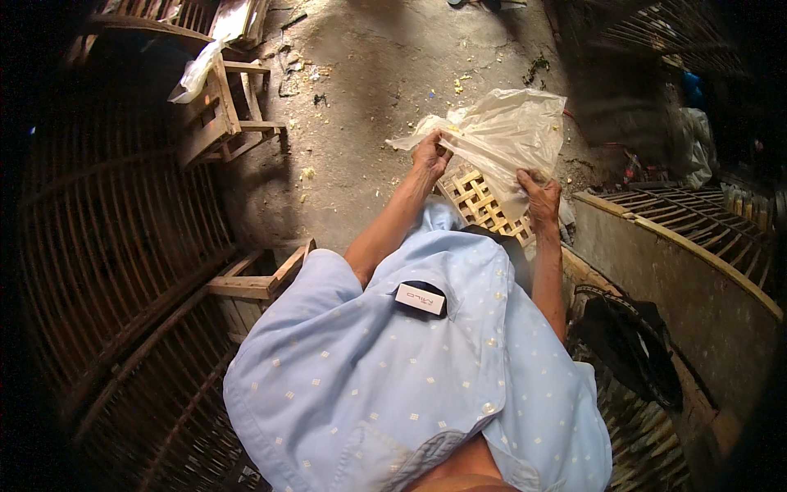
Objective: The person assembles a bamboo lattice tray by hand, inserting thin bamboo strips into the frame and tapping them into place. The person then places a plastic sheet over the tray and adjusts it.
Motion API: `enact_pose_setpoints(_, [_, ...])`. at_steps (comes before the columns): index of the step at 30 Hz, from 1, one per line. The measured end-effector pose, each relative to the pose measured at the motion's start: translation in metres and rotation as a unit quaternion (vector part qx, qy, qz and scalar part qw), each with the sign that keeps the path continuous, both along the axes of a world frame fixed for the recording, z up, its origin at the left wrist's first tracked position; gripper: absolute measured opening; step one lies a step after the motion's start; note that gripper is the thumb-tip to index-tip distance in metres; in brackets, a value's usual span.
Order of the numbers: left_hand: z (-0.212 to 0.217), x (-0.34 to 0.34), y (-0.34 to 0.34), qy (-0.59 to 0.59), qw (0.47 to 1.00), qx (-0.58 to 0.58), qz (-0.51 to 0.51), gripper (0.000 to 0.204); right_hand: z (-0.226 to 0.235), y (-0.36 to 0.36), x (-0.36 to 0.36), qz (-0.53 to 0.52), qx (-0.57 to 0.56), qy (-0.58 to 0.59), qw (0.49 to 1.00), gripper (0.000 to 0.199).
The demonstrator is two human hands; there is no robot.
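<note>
A crumpled, translucent whitish plastic bag (512, 123) is stretched between my two hands. My left hand (432, 154) pinches its near left edge. On the right side, my right hand (539, 195) grips the bag's lower right edge with bent fingers. Beneath the bag, close to my lap, is a woven lattice of pale bamboo strips (477, 201); the bag covers its far part, so its full shape is hidden. I cannot tell whether anything is inside the bag.
A wooden stool (221, 115) lies tipped at the far left, with another plastic bag (197, 74) on it. Slatted bamboo panels (123, 205) line the left. A low wall (689, 254) runs along the right, beside a black bag (627, 344). Scraps litter the concrete floor (352, 107).
</note>
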State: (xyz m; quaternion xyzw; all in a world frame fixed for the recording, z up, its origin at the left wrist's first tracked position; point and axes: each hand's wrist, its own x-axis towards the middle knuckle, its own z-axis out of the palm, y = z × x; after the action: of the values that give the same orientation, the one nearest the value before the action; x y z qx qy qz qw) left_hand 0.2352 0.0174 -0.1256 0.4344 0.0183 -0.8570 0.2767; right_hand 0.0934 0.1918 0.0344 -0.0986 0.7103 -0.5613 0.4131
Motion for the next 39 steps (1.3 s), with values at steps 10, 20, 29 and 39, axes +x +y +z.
enact_pose_setpoints(10, [0.006,-0.019,0.045,0.082,0.99,0.058,-0.102,0.021,0.013,0.06,-0.01,0.02,0.076,0.097,0.992,0.017])
enact_pose_setpoints(20, [0.007,-0.029,0.052,0.037,0.997,0.012,-0.071,0.014,0.008,0.112,-0.011,-0.01,0.115,0.189,0.975,0.024])
enact_pose_setpoints(29, [-0.046,-0.014,0.016,-0.02,0.999,0.019,0.035,0.009,0.017,0.116,-0.012,-0.153,0.0,0.062,0.986,0.033])
enact_pose_setpoints(39, [-0.031,0.004,-0.028,-0.045,0.998,-0.021,0.025,0.028,-0.012,0.118,-0.012,-0.232,0.038,0.174,0.956,0.018])
